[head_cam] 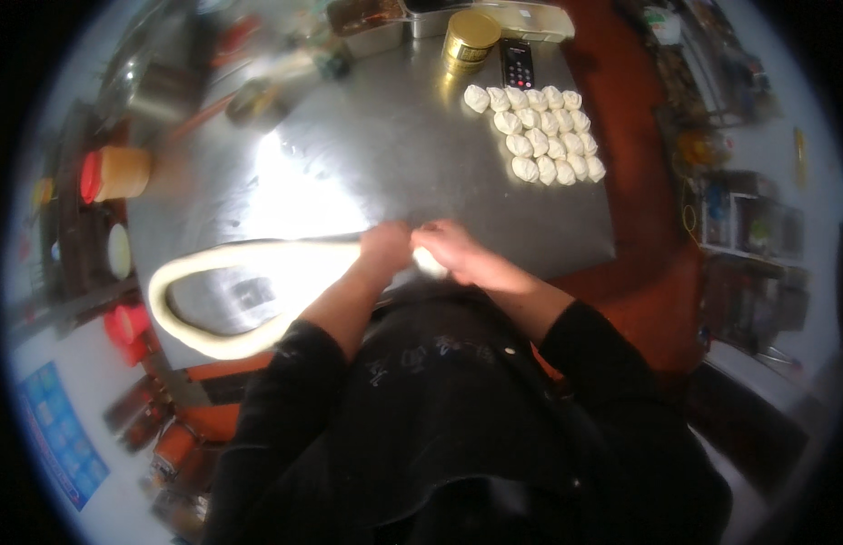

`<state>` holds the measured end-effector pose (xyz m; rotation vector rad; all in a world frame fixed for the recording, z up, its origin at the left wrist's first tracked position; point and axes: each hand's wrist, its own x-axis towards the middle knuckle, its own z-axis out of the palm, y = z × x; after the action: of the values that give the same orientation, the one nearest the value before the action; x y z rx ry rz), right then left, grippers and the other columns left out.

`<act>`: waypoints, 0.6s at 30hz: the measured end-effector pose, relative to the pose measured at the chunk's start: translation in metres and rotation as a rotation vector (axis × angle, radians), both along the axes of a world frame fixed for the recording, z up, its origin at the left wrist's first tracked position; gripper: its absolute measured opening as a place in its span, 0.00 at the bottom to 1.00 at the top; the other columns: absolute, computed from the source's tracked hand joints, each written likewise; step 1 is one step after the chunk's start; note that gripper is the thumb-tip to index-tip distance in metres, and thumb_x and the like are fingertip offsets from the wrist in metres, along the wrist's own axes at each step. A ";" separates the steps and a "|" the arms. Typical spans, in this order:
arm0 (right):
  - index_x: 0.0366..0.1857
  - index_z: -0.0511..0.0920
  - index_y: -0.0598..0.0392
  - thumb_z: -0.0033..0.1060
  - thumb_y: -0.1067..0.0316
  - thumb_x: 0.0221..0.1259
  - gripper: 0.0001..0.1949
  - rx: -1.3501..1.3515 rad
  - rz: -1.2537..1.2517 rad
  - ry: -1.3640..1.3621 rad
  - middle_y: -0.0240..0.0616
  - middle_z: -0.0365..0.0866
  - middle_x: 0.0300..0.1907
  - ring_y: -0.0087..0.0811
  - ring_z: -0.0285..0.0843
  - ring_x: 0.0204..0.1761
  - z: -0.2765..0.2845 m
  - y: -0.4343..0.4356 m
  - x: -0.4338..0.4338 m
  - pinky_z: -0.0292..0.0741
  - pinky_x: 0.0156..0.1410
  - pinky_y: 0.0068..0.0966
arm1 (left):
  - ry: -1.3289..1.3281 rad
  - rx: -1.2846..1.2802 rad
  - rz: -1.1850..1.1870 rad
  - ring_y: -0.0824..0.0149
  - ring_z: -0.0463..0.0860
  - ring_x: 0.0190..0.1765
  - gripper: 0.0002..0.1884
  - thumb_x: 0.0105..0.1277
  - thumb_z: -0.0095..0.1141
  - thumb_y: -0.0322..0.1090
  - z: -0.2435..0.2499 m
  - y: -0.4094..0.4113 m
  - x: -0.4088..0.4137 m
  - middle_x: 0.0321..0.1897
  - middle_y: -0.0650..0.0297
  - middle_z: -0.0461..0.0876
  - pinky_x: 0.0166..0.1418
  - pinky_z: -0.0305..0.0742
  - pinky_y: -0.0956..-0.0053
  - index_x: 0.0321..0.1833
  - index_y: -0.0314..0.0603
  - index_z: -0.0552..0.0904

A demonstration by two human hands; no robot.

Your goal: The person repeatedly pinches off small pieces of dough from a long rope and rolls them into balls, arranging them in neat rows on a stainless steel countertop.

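A long rope of pale dough (190, 267) loops over the left part of the steel tabletop (408, 150), close to its front edge. My left hand (387, 244) is closed around the rope's right end. Right beside it, my right hand (449, 246) grips a short piece of dough (430, 263), whose lower part shows beneath the fingers. The two hands almost touch in front of my dark apron. Towards the table's right side lie several rows of small dough pieces (549, 122) with pinched-looking tops. Glare hides part of the rope.
Behind the dough pieces are a gold tin (470, 41) and a phone (517, 63) with a lit screen. Metal containers (370, 30) line the back edge. At the left stands a red-lidded jar (122, 174). Shelves with assorted things (755, 218) are off to the right, beyond the reddish floor.
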<state>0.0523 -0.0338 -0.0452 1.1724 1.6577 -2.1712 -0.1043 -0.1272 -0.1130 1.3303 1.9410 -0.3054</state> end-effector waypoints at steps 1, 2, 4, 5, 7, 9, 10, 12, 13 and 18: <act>0.43 0.96 0.54 0.73 0.54 0.77 0.14 -0.319 0.053 0.120 0.38 0.97 0.41 0.35 0.92 0.41 0.006 0.003 0.007 0.86 0.51 0.38 | 0.029 -0.091 0.095 0.49 0.91 0.76 0.23 0.82 0.65 0.50 -0.006 0.010 -0.009 0.73 0.51 0.93 0.77 0.87 0.53 0.70 0.44 0.92; 0.47 0.96 0.55 0.72 0.54 0.80 0.14 -0.308 0.216 0.225 0.36 0.97 0.47 0.32 0.91 0.44 0.010 0.011 0.015 0.84 0.52 0.35 | -0.104 -0.048 0.205 0.49 0.91 0.76 0.27 0.80 0.68 0.54 -0.009 0.012 -0.018 0.73 0.51 0.93 0.77 0.87 0.51 0.71 0.43 0.91; 0.53 0.93 0.55 0.74 0.60 0.77 0.12 -0.158 -0.112 0.138 0.39 0.96 0.50 0.33 0.91 0.50 0.007 0.046 0.022 0.86 0.56 0.35 | -0.065 0.096 0.242 0.47 0.90 0.74 0.33 0.75 0.75 0.56 -0.009 0.015 -0.027 0.73 0.51 0.91 0.78 0.86 0.48 0.75 0.43 0.87; 0.56 0.92 0.55 0.75 0.63 0.75 0.13 -0.099 -0.257 0.143 0.40 0.95 0.51 0.33 0.91 0.54 0.002 0.071 0.021 0.87 0.57 0.35 | -0.045 0.168 0.258 0.45 0.90 0.73 0.37 0.72 0.78 0.58 -0.006 0.015 -0.029 0.73 0.51 0.90 0.78 0.86 0.47 0.76 0.43 0.85; 0.71 0.84 0.57 0.75 0.57 0.78 0.25 0.522 -0.024 -0.122 0.47 0.96 0.54 0.37 0.95 0.48 -0.009 0.125 0.031 0.88 0.57 0.42 | 0.008 0.249 0.210 0.44 0.88 0.74 0.35 0.70 0.80 0.52 0.006 -0.002 -0.034 0.72 0.50 0.88 0.77 0.86 0.47 0.76 0.45 0.84; 0.69 0.81 0.58 0.75 0.60 0.76 0.24 0.994 -0.001 -0.166 0.53 0.95 0.50 0.46 0.96 0.53 -0.028 0.161 0.032 0.89 0.61 0.50 | -0.033 0.242 0.352 0.43 0.86 0.76 0.33 0.70 0.79 0.46 0.013 -0.018 -0.039 0.72 0.50 0.86 0.77 0.85 0.48 0.75 0.46 0.84; 0.67 0.82 0.58 0.75 0.60 0.76 0.23 1.102 0.055 -0.146 0.53 0.95 0.52 0.49 0.95 0.55 -0.036 0.179 0.029 0.87 0.63 0.51 | -0.015 0.244 0.355 0.43 0.86 0.76 0.32 0.71 0.77 0.45 0.013 -0.023 -0.044 0.72 0.50 0.86 0.77 0.85 0.49 0.75 0.46 0.84; 0.63 0.82 0.57 0.76 0.60 0.75 0.21 1.203 0.175 -0.187 0.55 0.94 0.55 0.53 0.94 0.59 -0.052 0.208 0.014 0.85 0.68 0.54 | -0.003 0.194 0.331 0.42 0.88 0.73 0.32 0.75 0.73 0.41 0.007 -0.025 -0.056 0.72 0.49 0.87 0.79 0.85 0.49 0.80 0.43 0.82; 0.59 0.85 0.55 0.78 0.59 0.72 0.18 1.453 0.210 -0.170 0.47 0.91 0.60 0.51 0.90 0.62 -0.059 0.216 0.005 0.80 0.73 0.51 | -0.092 0.119 0.372 0.42 0.88 0.75 0.33 0.76 0.74 0.42 0.002 -0.021 -0.062 0.73 0.47 0.87 0.80 0.84 0.50 0.82 0.41 0.81; 0.68 0.88 0.46 0.85 0.54 0.69 0.26 1.608 0.253 -0.270 0.37 0.87 0.66 0.46 0.81 0.72 -0.074 0.249 -0.033 0.73 0.79 0.50 | -0.352 0.095 0.385 0.42 0.86 0.80 0.38 0.77 0.77 0.48 0.026 -0.006 -0.084 0.78 0.40 0.86 0.85 0.81 0.52 0.84 0.36 0.81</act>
<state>0.0194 0.2151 -0.1194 1.1614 3.0777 -0.1300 -0.1886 -0.1329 -0.0871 0.9599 1.8718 0.1994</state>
